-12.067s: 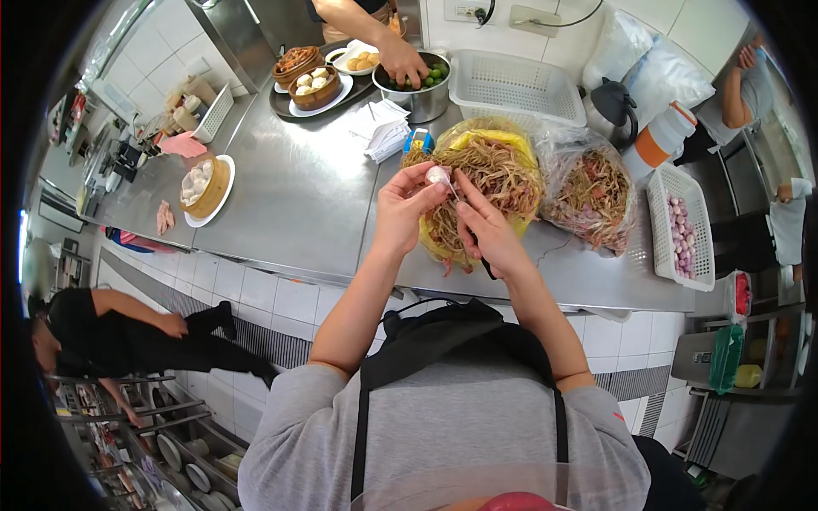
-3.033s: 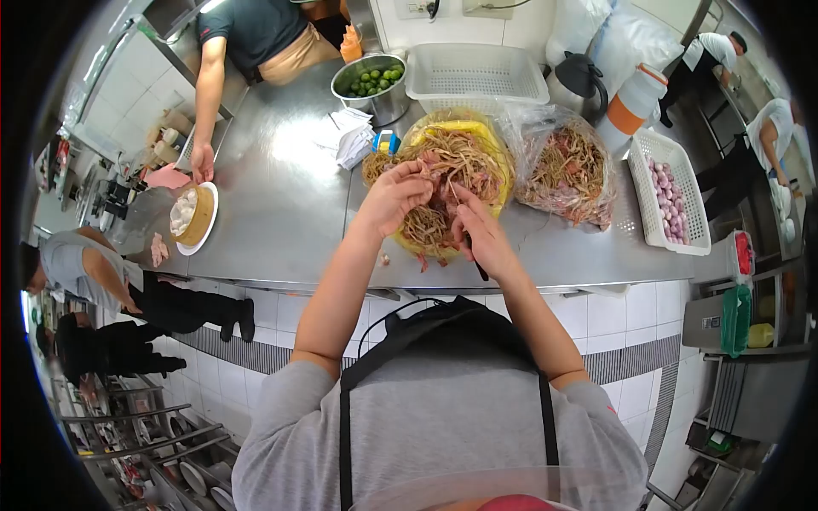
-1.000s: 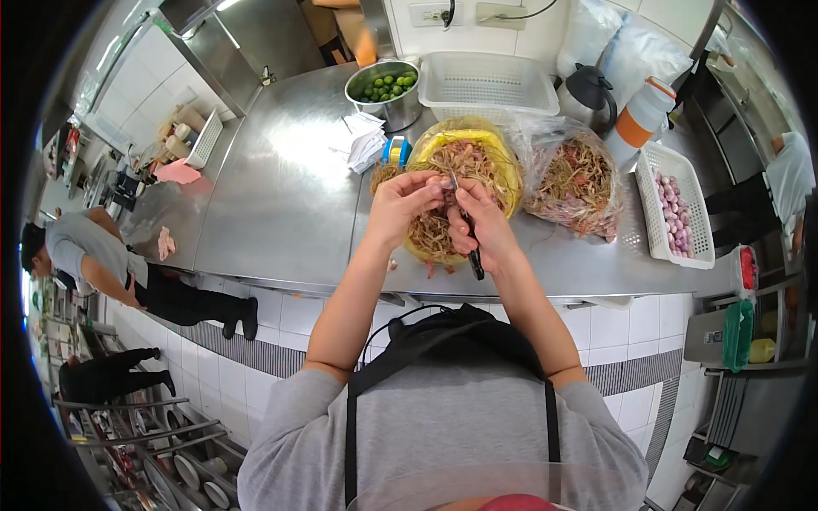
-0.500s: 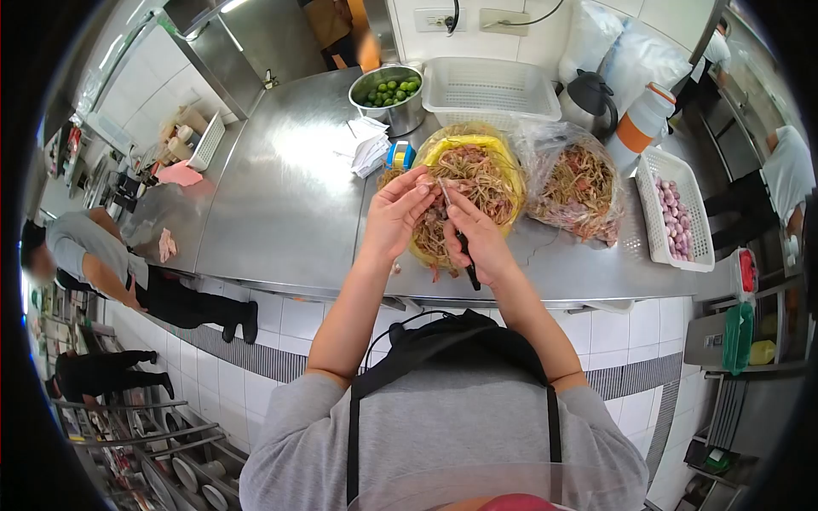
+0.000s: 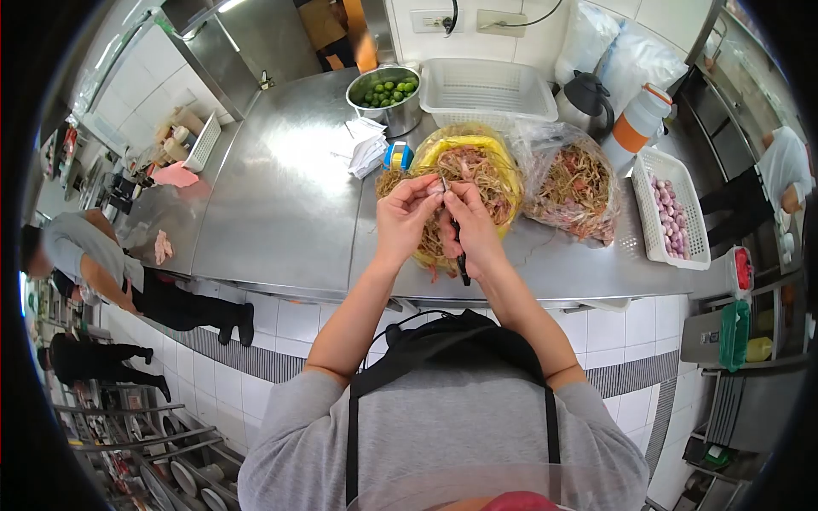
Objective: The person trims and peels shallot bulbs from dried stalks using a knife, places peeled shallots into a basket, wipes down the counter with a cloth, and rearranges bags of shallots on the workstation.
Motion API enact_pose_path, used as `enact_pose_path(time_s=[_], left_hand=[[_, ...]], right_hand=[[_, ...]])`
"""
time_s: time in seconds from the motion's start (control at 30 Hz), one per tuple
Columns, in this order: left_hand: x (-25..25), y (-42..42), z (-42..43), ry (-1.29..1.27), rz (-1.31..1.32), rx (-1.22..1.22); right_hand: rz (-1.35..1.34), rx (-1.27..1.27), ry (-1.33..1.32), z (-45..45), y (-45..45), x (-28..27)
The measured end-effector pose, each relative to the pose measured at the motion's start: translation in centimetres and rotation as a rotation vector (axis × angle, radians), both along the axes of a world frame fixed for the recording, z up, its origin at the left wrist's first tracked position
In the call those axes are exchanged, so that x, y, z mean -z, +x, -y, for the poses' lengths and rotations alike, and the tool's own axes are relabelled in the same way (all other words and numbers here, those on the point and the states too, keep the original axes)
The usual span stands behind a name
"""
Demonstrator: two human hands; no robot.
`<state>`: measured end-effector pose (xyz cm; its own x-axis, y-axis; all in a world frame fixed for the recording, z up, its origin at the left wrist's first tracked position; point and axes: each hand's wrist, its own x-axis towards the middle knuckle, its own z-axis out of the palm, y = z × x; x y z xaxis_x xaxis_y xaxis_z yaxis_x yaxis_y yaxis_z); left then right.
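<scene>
Between the fingertips of my left hand [image 5: 402, 218] is a small pale-pink shallot [image 5: 435, 186]. My right hand [image 5: 479, 228] is closed round the black handle of a small knife [image 5: 461, 262]; its blade is at the shallot, mostly hidden by the fingers. Both hands meet over a yellow plastic bag [image 5: 461, 136] full of dry shallot skins and stalks. Close by on the right stands a clear plastic bag [image 5: 573, 183] of similar reddish-brown trimmings. A white basket [image 5: 699, 242] farther right holds several peeled purple shallots [image 5: 670, 217].
On the steel counter [image 5: 281, 196] are a metal pot [image 5: 400, 117] of green limes, white papers [image 5: 366, 146], a translucent crate [image 5: 486, 89], a dark jug [image 5: 588, 100] and an orange-banded bottle [image 5: 631, 136]. People stand on the left [image 5: 85, 247] and at the right edge [image 5: 782, 175].
My fingertips have come closer together at the shallot, with the right hand and knife drawn slightly left and up against it. The view has shifted a little.
</scene>
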<state>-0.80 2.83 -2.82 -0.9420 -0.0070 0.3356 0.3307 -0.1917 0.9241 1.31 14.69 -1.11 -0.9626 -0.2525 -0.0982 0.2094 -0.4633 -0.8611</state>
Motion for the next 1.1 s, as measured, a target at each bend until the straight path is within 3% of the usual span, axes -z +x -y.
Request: enact_pose_path(time_s=[0.1,0.13,0.17,0.2,0.3,0.37,0.47,0.6,0.93,1.1], left_hand=[[0.5,0.1,0.6,-0.005,-0.016,0.055],[0.4,0.2,0.7,-0.005,-0.016,0.052],[0.2,0.4,0.7,0.244,0.068,0.126],[0.0,0.5,0.7,0.494,0.151,0.199],[0.6,0.2,1.2,0.637,0.276,0.258],[1.0,-0.4,1.7,0.578,0.283,0.234],[0.3,-0.4,2.2,0.492,0.276,0.202],[-0.1,-0.4,2.4,0.433,0.247,0.230],[-0.8,-0.3,2.2,0.328,0.154,0.228],[-0.8,-0.4,2.2,0.371,0.302,0.204]], right_hand=[[0.126,-0.062,-0.209,-0.2,-0.7,-0.1],[0.158,-0.193,-0.375,-0.5,-1.0,0.1],[0.188,-0.325,-0.540,-0.8,-1.2,0.4],[0.188,-0.327,-0.539,-0.9,-1.4,0.7],[0.198,-0.363,-0.598,-0.7,-1.4,0.7],[0.000,-0.050,0.079,-0.4,-0.7,-0.3],[-0.190,-0.126,0.246,-1.4,-0.3,-0.1],[-0.308,-0.182,0.324,-1.3,-0.2,0.3],[-0.137,-0.117,0.279,-1.6,0.1,-0.2],[-0.230,-0.159,0.277,-1.5,0.5,0.2]])
